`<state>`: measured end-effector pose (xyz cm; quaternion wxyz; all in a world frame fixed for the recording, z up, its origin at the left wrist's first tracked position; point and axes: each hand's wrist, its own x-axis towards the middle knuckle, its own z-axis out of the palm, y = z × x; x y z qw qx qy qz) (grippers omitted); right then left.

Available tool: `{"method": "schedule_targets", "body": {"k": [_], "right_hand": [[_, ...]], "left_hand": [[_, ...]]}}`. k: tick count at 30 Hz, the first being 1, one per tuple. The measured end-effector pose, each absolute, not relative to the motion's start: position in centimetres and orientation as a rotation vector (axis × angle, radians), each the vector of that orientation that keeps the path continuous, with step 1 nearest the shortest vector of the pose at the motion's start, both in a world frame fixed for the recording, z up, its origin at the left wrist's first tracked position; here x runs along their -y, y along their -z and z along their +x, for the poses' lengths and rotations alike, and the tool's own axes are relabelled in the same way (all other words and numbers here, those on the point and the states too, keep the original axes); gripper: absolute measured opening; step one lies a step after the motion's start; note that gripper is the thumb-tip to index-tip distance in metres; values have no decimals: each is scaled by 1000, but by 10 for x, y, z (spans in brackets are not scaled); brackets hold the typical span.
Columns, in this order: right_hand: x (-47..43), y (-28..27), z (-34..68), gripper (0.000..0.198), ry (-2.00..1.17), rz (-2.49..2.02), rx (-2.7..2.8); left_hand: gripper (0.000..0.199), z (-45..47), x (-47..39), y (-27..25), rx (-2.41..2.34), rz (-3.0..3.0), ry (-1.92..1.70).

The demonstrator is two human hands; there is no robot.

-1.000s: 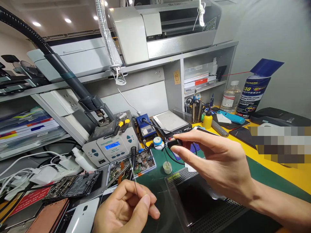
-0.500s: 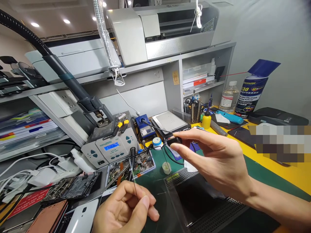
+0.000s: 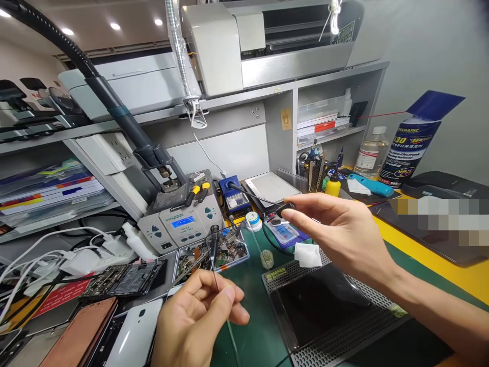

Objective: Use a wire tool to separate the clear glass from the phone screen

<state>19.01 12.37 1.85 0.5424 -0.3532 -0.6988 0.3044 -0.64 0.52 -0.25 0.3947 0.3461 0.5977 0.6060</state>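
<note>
My left hand [image 3: 202, 316] is closed, thumb and finger pinching the dark edge of what looks like a thin clear sheet [image 3: 232, 339]; its outline is faint. My right hand [image 3: 340, 232] pinches a small black piece [image 3: 286, 208] between thumb and fingertips, higher and to the right. Whether this piece joins the sheet or the cable behind it, I cannot tell. Below the right hand, a dark glossy screen panel [image 3: 321, 300] lies on a black perforated mat [image 3: 317, 354]. A folded white wipe [image 3: 307, 254] rests at the mat's far edge.
A grey rework station [image 3: 183, 224] stands behind a tray of small parts [image 3: 233, 255]. Phones, such as a white one [image 3: 133, 331], lie at left. To the right are a spray can [image 3: 410, 148], a clear bottle [image 3: 370, 150] and a yellow bottle [image 3: 333, 185].
The view has shifted slightly, so the bench things appear farther right. My right hand has risen a little with the black piece. My left hand keeps its pinch.
</note>
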Motion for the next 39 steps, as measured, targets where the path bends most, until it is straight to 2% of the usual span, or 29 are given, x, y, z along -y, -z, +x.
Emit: {"method": "schedule_targets", "body": {"k": [6,12,18,25,39], "right_hand": [[-132,-7,183,32,-851,-971,1884],[-134,3,174,31,-650,-1081,2123],[-133,4,170,29,-618,-1068,2238],[-136,9,167,26,-596,-1052,2363],[-136,3,170,26,-659,-1148,2311]], "left_hand": [[19,-18,-8,3,-1552,737,-1601],[19,-27,-10,5,-1542,691,-1684],[29,-27,-10,7,-1571,706,-1685],[28,-27,-10,7,-1546,733,-1664],[22,-24,-8,5,-1456,772,-1675]]}}
